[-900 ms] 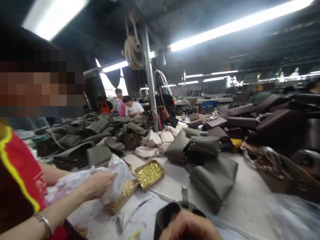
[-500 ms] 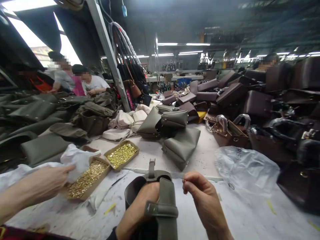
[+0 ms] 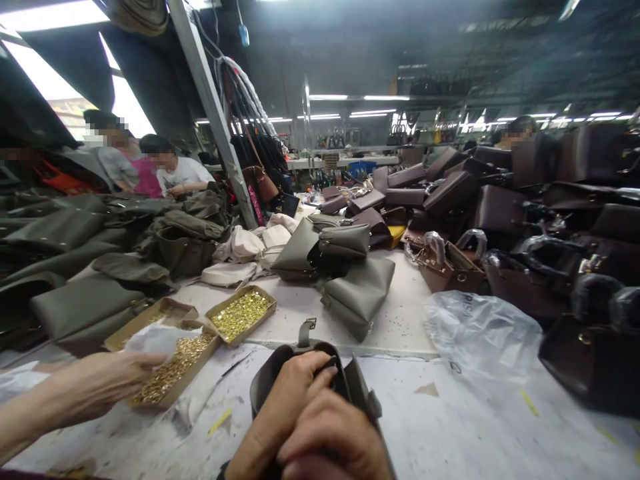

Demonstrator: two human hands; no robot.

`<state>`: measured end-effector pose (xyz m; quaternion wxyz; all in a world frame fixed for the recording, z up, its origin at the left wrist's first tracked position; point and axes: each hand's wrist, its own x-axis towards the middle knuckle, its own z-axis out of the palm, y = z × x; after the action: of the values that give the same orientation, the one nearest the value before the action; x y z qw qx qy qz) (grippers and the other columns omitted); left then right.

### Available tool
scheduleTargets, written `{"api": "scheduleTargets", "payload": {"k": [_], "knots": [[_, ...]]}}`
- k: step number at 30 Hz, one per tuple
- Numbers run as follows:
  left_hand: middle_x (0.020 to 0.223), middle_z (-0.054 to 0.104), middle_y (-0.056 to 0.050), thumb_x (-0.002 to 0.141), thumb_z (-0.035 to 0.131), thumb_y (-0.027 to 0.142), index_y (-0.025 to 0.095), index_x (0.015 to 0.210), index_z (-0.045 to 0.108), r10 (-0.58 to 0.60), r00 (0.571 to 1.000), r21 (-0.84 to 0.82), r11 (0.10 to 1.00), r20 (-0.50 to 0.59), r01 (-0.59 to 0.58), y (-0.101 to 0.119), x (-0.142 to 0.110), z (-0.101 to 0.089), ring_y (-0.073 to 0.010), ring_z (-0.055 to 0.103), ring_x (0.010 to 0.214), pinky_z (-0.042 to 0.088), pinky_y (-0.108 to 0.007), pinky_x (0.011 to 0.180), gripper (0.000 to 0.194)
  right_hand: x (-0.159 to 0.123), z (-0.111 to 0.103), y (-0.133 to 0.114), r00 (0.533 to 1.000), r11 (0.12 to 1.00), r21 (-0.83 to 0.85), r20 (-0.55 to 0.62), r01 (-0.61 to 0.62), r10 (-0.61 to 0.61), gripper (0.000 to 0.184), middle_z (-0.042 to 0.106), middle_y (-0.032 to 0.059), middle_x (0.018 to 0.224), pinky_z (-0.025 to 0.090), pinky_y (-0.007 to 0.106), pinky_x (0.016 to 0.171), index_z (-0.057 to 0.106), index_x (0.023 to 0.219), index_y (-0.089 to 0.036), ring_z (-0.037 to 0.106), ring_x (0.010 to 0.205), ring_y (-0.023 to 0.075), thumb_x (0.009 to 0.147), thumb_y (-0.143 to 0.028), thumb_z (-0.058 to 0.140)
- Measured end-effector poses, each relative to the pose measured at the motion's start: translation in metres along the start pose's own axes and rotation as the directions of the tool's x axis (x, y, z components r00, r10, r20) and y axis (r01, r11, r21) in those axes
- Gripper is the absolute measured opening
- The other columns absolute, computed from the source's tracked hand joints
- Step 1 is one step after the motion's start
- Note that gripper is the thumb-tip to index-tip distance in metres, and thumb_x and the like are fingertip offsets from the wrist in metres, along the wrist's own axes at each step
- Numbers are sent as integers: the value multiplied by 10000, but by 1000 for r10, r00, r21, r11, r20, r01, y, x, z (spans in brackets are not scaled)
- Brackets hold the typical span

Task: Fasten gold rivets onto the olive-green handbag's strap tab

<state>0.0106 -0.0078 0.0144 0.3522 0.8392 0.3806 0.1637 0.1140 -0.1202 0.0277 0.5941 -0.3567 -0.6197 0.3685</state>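
Half a second ago our right hand [image 3: 335, 440] hung apart at about three o'clock of the olive-green bag [image 3: 320, 373], thumb and forefinger pinched on something tiny; now it has come across and lies over our left hand [image 3: 280, 420], both bunched at the bag's open mouth at six o'clock on the worktable [image 3: 450, 427]. We judge the small piece has been brought to the bag for fitting. Our left fingers [image 3: 317, 373] are curled over the rim, gripping it; our right fingers are bent tight against the bag, but whether they hold anything we cannot tell. The strap tab [image 3: 305, 331] stands tilted at twelve o'clock of the bag. A co-worker's hand [image 3: 107, 380] at nine o'clock rests at the tray of brass fittings [image 3: 173, 370]. The clear plastic bag [image 3: 480, 327] at two o'clock bears faint print, too blurred to read; no brand shows.
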Motion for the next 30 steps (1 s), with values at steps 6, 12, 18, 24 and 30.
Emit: {"api": "scheduleTargets", "payload": {"k": [6,12,18,24,30], "knots": [[902,750,-45,930,555,274,157,917,740,-11,993,-419,906,117,60,1,-13,-13,-196,658,857,475,-270,799,219,-13,-41,42,691,846,402,-500,-350,523,283,722,44,797,568,297,681,804,833,-226,675,747,219,691,-446,911],[749,680,-16,902,618,314,146,800,704,-105,994,-395,913,20,105,7,-12,4,-168,585,732,432,-250,677,215,-12,-38,56,717,831,395,-434,-393,545,320,750,60,879,542,278,745,822,925,-217,668,814,205,721,-454,893],[783,683,-29,918,602,346,152,816,714,-96,995,-398,913,1,89,2,-14,7,-179,585,764,446,-255,707,247,-9,-39,60,768,874,320,-427,-366,478,259,727,47,942,535,280,808,811,918,-228,669,894,213,792,-452,837],[840,737,-44,910,597,333,159,863,747,-110,993,-424,899,32,113,4,-12,5,-201,638,814,472,-260,748,234,-8,-40,63,713,823,416,-430,-388,554,332,742,49,856,542,261,712,794,936,-200,679,773,188,761,-474,861],[805,730,-41,906,603,354,158,844,733,-129,991,-414,900,38,133,5,-11,5,-197,633,778,470,-264,723,243,-6,-41,63,667,739,575,-400,-352,629,350,743,31,844,549,223,682,761,939,-187,688,733,153,723,-420,909]]}}
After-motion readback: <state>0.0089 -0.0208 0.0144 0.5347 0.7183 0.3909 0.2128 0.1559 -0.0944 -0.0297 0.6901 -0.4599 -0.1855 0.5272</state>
